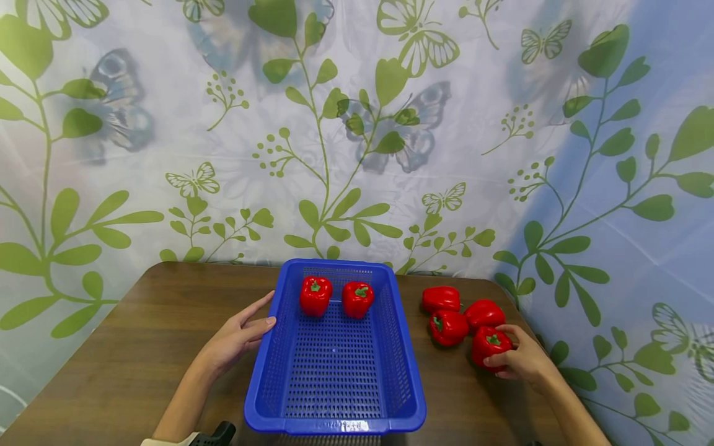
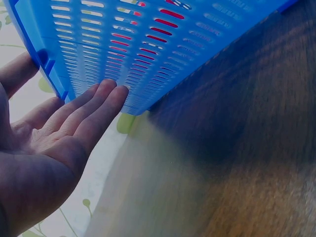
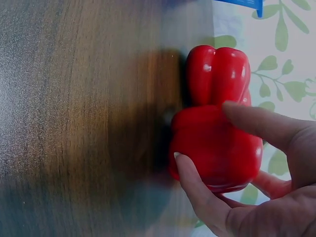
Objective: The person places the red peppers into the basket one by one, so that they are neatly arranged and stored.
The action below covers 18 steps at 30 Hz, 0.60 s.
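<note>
My right hand (image 1: 527, 359) grips the nearest red bell pepper (image 1: 491, 347) of a group on the right, thumb and fingers around its sides. In the right wrist view that pepper (image 3: 217, 148) lies between thumb and fingertips, close against another red pepper (image 3: 217, 74). At the left side of the blue plastic basket (image 1: 334, 424), my left hand (image 1: 237, 341) touches the rim. Its straight fingers (image 2: 94, 116) lie along the slotted outer wall in the left wrist view. Two red bell peppers (image 1: 315, 297) stand upright at the basket's far end, stems up.
Three more red bell peppers (image 1: 440, 299) rest on the brown wooden table (image 1: 184, 310), right of the basket. A curtain (image 1: 346, 204) with green leaves and butterflies hangs behind the table and along its right side. On the left wrist sits a dark device with a light strap (image 1: 214, 435).
</note>
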Tool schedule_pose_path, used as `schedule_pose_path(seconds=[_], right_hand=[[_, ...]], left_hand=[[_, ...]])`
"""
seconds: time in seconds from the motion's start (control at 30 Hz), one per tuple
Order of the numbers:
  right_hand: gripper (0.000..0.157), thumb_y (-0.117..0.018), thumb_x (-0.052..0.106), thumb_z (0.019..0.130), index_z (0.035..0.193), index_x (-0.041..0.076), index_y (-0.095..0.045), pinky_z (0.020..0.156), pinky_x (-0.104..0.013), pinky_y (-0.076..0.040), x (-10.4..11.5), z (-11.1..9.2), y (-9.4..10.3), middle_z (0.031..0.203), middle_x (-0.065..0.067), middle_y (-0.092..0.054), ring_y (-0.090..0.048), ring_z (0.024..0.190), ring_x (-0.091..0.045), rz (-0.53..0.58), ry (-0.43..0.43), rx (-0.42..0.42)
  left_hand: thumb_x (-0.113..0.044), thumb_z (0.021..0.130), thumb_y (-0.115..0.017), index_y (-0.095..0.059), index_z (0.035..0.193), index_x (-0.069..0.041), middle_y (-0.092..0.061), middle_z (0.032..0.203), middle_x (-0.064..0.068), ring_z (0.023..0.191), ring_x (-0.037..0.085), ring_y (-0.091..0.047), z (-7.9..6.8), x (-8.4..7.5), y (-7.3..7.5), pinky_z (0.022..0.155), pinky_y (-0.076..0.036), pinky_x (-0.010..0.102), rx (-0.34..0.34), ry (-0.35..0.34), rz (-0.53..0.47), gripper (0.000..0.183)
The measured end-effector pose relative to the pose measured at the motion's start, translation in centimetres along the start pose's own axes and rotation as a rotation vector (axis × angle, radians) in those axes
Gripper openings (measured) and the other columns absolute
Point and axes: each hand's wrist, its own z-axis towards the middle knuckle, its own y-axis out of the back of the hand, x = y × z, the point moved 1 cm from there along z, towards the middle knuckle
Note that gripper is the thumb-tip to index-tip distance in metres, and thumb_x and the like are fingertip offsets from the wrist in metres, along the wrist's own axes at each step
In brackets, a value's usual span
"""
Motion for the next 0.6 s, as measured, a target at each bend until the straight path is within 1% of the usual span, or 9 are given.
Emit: schedule_pose_path(seconds=[0.13, 0.37, 0.5, 0.6], right_hand=[[0.087, -0.079, 0.02, 0.088, 0.151, -0.003, -0.024, 0.077, -0.046, -0.063, 0.1, 0.0, -0.1, 0.136, -0.039, -0.042, -0.064, 0.105, -0.038, -0.002, 0.002, -0.005], [0.086, -0.08, 0.022, 0.088, 0.15, -0.004, -0.027, 0.077, -0.047, -0.063, 0.5, -0.1, -0.1, 0.137, -0.04, -0.044, -0.066, 0.103, -0.033, -0.026, 0.016, -0.033], [0.088, -0.08, 0.025, 0.088, 0.151, -0.004, -0.026, 0.077, -0.046, -0.063, 1.4, -0.2, 0.4, 0.139, -0.042, -0.042, -0.066, 0.102, -0.033, -0.053, 0.023, -0.032], [0.089, -0.079, 0.028, 0.089, 0.153, -0.004, -0.024, 0.078, -0.046, -0.063, 2.5, -0.3, 0.7, 0.141, -0.043, -0.041, -0.066, 0.104, -0.034, -0.084, 0.038, -0.015]], left_hand=[[-0.024, 0.106, -0.053, -0.02, 0.164, -0.023, -0.051, 0.149, 0.027, 0.126, 0.033, -0.064, 0.0, 0.1, 0.1, 0.103, -0.054, 0.042, -0.003, -0.002, 0.004, 0.067], [-0.023, 0.106, -0.053, -0.019, 0.164, -0.023, -0.052, 0.148, 0.027, 0.126, 0.032, -0.063, 0.0, 0.1, 0.0, 0.103, -0.054, 0.04, 0.006, -0.005, -0.008, 0.067], [-0.023, 0.106, -0.053, -0.018, 0.164, -0.022, -0.052, 0.147, 0.027, 0.126, 0.032, -0.063, 0.0, 0.0, 0.0, 0.103, -0.054, 0.038, 0.013, -0.008, -0.018, 0.068], [-0.023, 0.106, -0.053, -0.018, 0.164, -0.022, -0.052, 0.148, 0.027, 0.127, 0.032, -0.063, -0.1, 0.0, 0.0, 0.103, -0.054, 0.038, 0.014, -0.011, -0.019, 0.068]])
